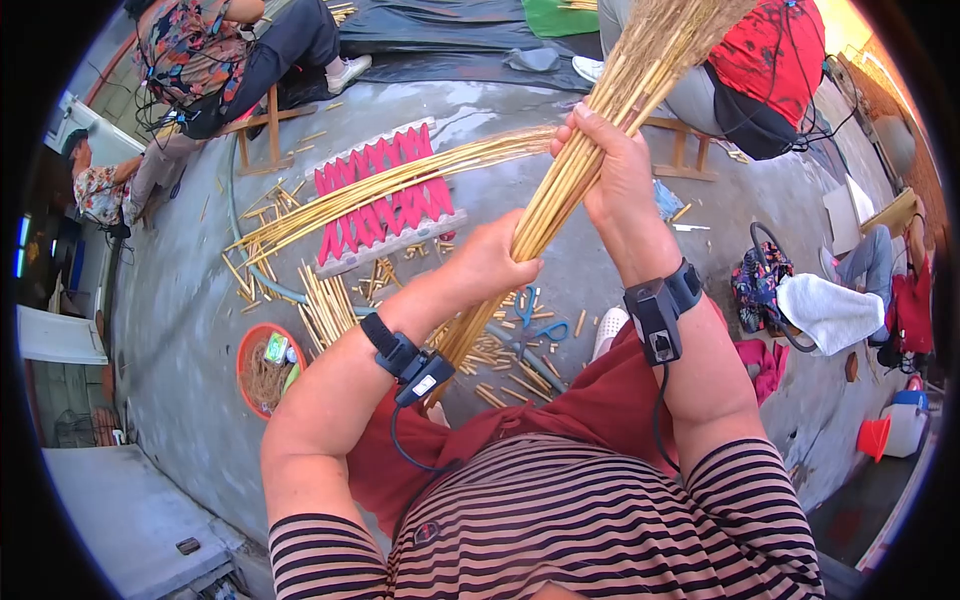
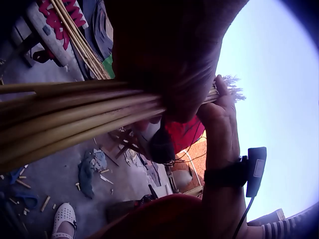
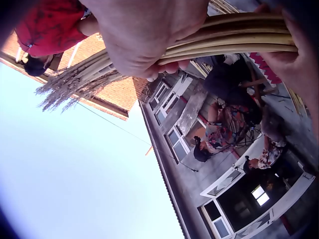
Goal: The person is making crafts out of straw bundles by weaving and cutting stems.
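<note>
A thick bundle of reed stalks (image 1: 553,205) slants up across my body, its feathery heads (image 1: 690,25) at the far upper end. My left hand (image 1: 492,262) grips the stalks around the middle of the bundle. Higher up, closer to the feathery heads, my right hand (image 1: 618,170) grips the same bundle with the thumb lying over it. In the left wrist view the stalks (image 2: 84,117) run out from under the left hand toward the camera. In the right wrist view the plumes (image 3: 75,82) spread beyond the right hand against the sky.
A rack with pink zigzag bands (image 1: 385,195) carries more long stalks (image 1: 400,180). Cut stalk pieces lie about the floor beside blue-handled scissors (image 1: 540,325). An orange basket (image 1: 262,400) stands at left. Other people sit on low wooden stools ahead, one in red (image 1: 770,65).
</note>
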Demonstrator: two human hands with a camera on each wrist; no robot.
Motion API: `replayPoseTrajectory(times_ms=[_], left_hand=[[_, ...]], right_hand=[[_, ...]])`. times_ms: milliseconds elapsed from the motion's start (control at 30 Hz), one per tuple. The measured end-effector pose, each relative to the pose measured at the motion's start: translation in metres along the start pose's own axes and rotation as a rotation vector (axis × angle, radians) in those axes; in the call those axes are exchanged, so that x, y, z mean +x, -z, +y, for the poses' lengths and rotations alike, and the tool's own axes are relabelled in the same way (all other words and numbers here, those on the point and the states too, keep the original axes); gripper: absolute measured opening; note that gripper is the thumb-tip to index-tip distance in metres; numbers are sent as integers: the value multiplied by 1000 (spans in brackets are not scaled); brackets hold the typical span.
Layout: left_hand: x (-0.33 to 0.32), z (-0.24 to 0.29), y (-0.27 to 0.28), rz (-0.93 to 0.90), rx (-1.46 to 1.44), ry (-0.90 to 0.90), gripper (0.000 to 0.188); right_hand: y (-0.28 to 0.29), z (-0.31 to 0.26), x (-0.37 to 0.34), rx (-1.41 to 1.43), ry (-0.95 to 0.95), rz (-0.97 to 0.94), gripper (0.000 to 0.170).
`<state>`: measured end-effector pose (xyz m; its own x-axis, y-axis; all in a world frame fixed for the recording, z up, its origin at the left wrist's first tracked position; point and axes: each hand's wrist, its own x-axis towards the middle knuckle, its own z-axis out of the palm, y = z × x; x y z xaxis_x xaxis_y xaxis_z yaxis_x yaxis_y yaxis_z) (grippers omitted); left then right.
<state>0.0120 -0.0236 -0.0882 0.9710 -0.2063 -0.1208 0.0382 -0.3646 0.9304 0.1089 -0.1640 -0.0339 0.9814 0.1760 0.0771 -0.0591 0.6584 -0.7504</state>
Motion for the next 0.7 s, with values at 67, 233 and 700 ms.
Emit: replayPoseTrajectory(times_ms=[67,233,700], left_hand=[[2,-5,-7,156,163,-183,41],[12,7,-2,336,426,-150,31],[21,5,11,272,398,-417,64]], right_hand=[[-3,-2,-1,-34,66,-8,19],[-17,-5,-15,-170,231,-10,31],[0,-3,-2,57,128,0,15]])
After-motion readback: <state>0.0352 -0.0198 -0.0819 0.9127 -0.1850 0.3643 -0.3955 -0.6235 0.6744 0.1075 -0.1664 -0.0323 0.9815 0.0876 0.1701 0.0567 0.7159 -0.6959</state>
